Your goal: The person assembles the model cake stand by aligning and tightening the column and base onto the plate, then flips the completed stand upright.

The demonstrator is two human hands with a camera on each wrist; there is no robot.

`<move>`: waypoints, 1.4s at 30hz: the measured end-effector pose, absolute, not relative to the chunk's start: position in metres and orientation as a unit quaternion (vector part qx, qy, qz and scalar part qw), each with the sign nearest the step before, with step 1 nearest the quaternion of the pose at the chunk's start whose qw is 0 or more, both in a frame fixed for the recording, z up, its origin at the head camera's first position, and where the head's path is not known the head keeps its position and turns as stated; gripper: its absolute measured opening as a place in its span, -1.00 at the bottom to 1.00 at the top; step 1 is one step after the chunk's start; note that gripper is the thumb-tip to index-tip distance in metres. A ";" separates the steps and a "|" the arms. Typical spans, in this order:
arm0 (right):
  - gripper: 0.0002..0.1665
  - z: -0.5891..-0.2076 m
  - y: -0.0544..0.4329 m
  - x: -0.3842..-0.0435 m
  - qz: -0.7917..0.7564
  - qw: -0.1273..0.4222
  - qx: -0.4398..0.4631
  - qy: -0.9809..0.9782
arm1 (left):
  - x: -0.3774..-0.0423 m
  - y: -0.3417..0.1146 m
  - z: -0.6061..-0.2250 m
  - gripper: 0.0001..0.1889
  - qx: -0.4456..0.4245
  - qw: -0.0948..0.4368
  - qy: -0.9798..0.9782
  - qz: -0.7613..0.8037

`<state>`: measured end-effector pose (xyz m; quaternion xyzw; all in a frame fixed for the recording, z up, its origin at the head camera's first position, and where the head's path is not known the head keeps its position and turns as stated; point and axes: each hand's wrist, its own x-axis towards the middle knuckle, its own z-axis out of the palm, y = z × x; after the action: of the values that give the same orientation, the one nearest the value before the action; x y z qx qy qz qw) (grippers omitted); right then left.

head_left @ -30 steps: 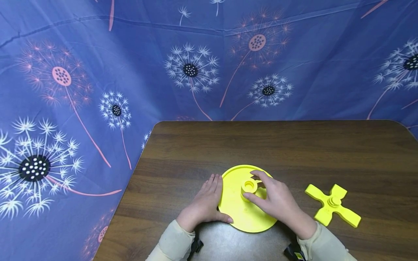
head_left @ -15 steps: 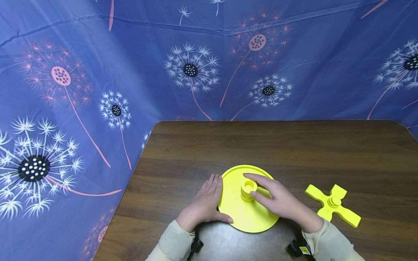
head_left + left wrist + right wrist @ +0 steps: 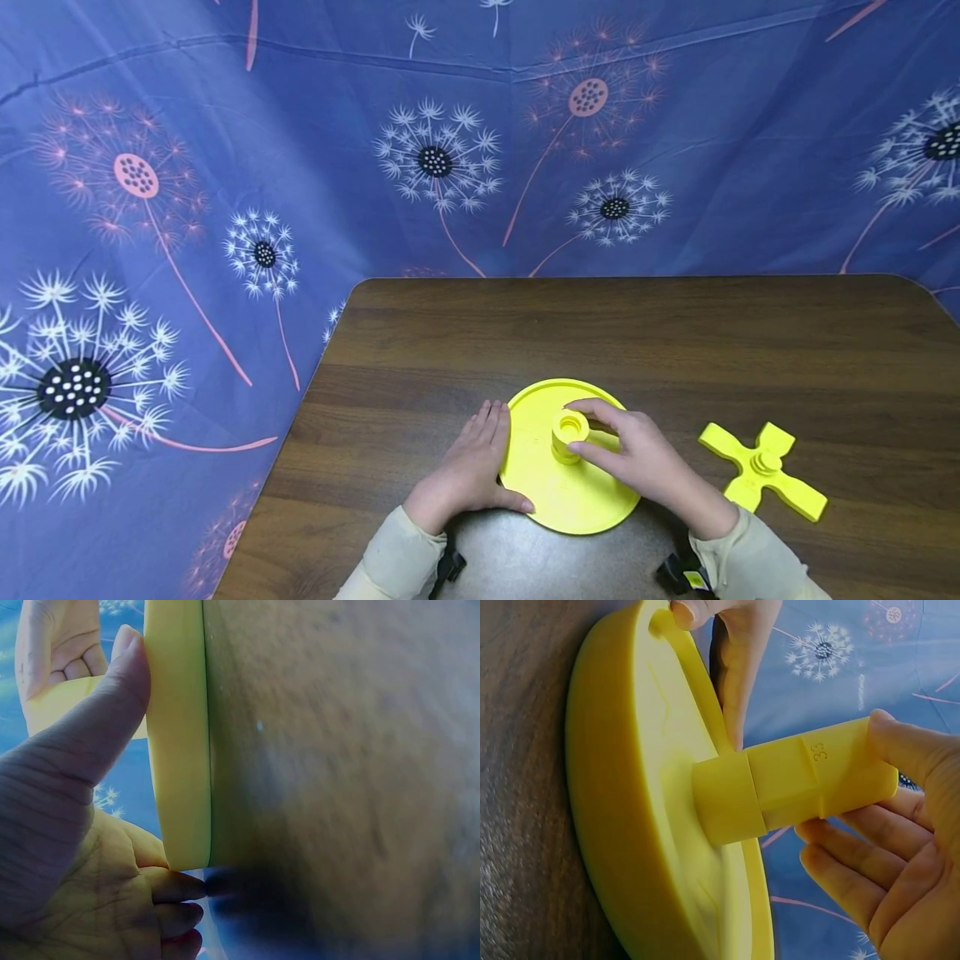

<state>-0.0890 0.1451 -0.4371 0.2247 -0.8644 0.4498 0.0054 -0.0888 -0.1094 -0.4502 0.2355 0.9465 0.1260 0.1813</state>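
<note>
Yellow post point(image 3: 787, 784) pinched by right-hand grip point(image 3: 641, 454), thumb and fingers closed around its upper part. Post stood upright at centre of yellow disc point(image 3: 577, 504). Left-hand grip point(image 3: 472, 471) laid along disc's left rim, fingers straight, thumb spread apart at near-left edge. Disc laid flat on brown tabletop point(image 3: 450, 333). Yellow cross piece point(image 3: 767, 468), ridged stub up, placed right of disc, well apart. Blue dandelion cloth point(image 3: 337, 125) hung beyond disc.

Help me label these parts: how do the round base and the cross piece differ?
The round base is a rimmed disc; the cross piece has four arms. The left hand touches the round base; neither hand holds the cross piece. Both are yellow and lie on the table.
</note>
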 end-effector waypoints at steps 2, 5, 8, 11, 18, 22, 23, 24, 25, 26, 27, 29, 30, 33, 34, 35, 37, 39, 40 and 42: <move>-0.50 -0.437 0.144 -0.088 0.448 0.008 0.215 -0.868 | -0.089 -0.109 -0.450 0.41 0.236 0.183 0.946 0.127; -0.49 -0.438 0.142 -0.088 0.442 0.019 0.202 -0.874 | -0.089 -0.109 -0.451 0.41 0.235 0.186 0.946 0.124; -0.52 -0.439 0.140 -0.087 0.433 0.041 0.195 -0.879 | -0.089 -0.109 -0.450 0.41 0.233 0.190 0.946 0.122; -0.54 -0.439 0.137 -0.087 0.422 0.066 0.191 -0.884 | -0.090 -0.109 -0.450 0.41 0.231 0.193 0.946 0.120; -0.49 -0.438 0.132 -0.083 0.390 0.101 0.182 -0.897 | -0.089 -0.109 -0.448 0.41 0.234 0.189 0.945 0.125; -0.46 -0.438 0.131 -0.081 0.380 0.107 0.178 -0.901 | -0.089 -0.109 -0.448 0.40 0.235 0.188 0.946 0.124; -0.45 -0.438 0.132 -0.081 0.377 0.108 0.178 -0.903 | -0.089 -0.108 -0.448 0.40 0.234 0.190 0.945 0.125; -0.43 -0.439 0.132 -0.081 0.373 0.109 0.177 -0.904 | -0.089 -0.108 -0.449 0.41 0.234 0.189 0.946 0.123; -0.40 -0.439 0.133 -0.081 0.370 0.110 0.178 -0.905 | -0.089 -0.108 -0.449 0.41 0.233 0.189 0.946 0.122; -0.36 -0.439 0.133 -0.081 0.368 0.110 0.180 -0.906 | -0.089 -0.108 -0.449 0.41 0.233 0.189 0.946 0.122; -0.33 -0.439 0.134 -0.081 0.367 0.109 0.181 -0.906 | -0.089 -0.108 -0.449 0.41 0.233 0.189 0.946 0.124; -0.30 -0.438 0.137 -0.081 0.372 0.101 0.187 -0.903 | -0.088 -0.108 -0.450 0.41 0.236 0.185 0.946 0.124; -0.30 -0.438 0.138 -0.082 0.380 0.094 0.192 -0.900 | -0.088 -0.109 -0.449 0.41 0.237 0.183 0.946 0.124; -0.37 -0.435 0.143 -0.084 0.403 0.065 0.216 -0.887 | -0.088 -0.109 -0.449 0.41 0.239 0.180 0.946 0.127; -0.38 -0.434 0.144 -0.085 0.410 0.055 0.229 -0.881 | -0.088 -0.109 -0.449 0.41 0.239 0.179 0.946 0.127; -0.39 -0.433 0.145 -0.086 0.416 0.044 0.243 -0.875 | -0.088 -0.109 -0.449 0.41 0.239 0.181 0.946 0.127; -0.39 -0.433 0.146 -0.088 0.421 0.024 0.267 -0.867 | -0.089 -0.108 -0.449 0.40 0.238 0.182 0.946 0.125; -0.40 -0.433 0.147 -0.089 0.426 0.011 0.286 -0.858 | -0.089 -0.108 -0.449 0.40 0.237 0.183 0.946 0.125; -0.41 -0.433 0.147 -0.090 0.429 0.006 0.291 -0.855 | -0.089 -0.108 -0.449 0.41 0.236 0.184 0.946 0.124; -0.44 -0.433 0.148 -0.090 0.431 -0.001 0.291 -0.854 | -0.090 -0.108 -0.449 0.41 0.235 0.186 0.946 0.123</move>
<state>-0.0903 0.1477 -0.4329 0.2911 -0.8541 0.4311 -0.0009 -0.0896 -0.1082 -0.4492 0.2353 0.9460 0.1229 0.1858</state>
